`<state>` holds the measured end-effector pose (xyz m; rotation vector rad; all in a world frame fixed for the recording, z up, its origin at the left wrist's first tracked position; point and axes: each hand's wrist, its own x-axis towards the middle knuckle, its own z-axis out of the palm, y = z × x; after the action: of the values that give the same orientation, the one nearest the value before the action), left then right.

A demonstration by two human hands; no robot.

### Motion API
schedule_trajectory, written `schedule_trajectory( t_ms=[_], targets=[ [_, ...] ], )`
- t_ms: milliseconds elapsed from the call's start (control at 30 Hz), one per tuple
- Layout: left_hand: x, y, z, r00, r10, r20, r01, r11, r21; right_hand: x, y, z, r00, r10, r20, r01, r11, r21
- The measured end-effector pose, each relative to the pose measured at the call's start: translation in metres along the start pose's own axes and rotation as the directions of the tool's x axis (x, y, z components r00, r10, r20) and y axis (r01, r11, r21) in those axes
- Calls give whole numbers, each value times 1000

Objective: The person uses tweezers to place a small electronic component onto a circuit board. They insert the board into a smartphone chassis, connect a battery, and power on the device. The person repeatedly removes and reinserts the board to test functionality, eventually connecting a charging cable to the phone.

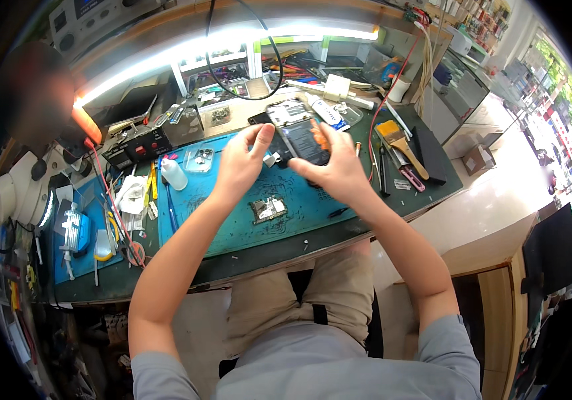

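My right hand (340,172) grips an opened smartphone (290,115) above the blue mat (232,230); its black battery and inner parts face up. My left hand (239,163) is at the phone's left side, thumb raised and fingers curled. Next to it, a dark flat piece (259,119) shows partly behind the phone, and a small pale part (271,159) sits by the fingertips. What the left fingers hold is hidden. Nearer me, a small circuit board (269,209) with silvery shields lies on the mat.
Left on the mat stand a white squeeze bottle (174,175) and a clear parts box (198,160). A blue clamp (76,230) is farther left. At right lie a brush (402,140) and a black box (427,155). A black cable loop (246,97) hangs at the back.
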<state>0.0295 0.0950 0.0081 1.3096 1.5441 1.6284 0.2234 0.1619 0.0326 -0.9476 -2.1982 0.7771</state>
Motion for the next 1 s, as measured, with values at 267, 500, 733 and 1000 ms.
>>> schedule_trajectory(
  t_ms=[267, 500, 733, 1000],
  targets=[
    [-63, 36, -55, 923, -267, 276, 370, 431, -823, -11, -22, 23, 929, -316, 192, 322, 947, 1],
    [-69, 35, -89, 949, -249, 194, 309, 609, -730, -5, -17, 21, 792, -125, 598, 227, 969, -99],
    [-49, 26, -90, 945, -255, 203, 326, 728, -603, 4, -4, 23, 748, -99, 656, 20, 992, 126],
    [-69, 18, -81, 886, -397, 240, 462, 705, -538, 33, -11, -13, 865, -76, 496, -196, 858, 474]
  ],
)
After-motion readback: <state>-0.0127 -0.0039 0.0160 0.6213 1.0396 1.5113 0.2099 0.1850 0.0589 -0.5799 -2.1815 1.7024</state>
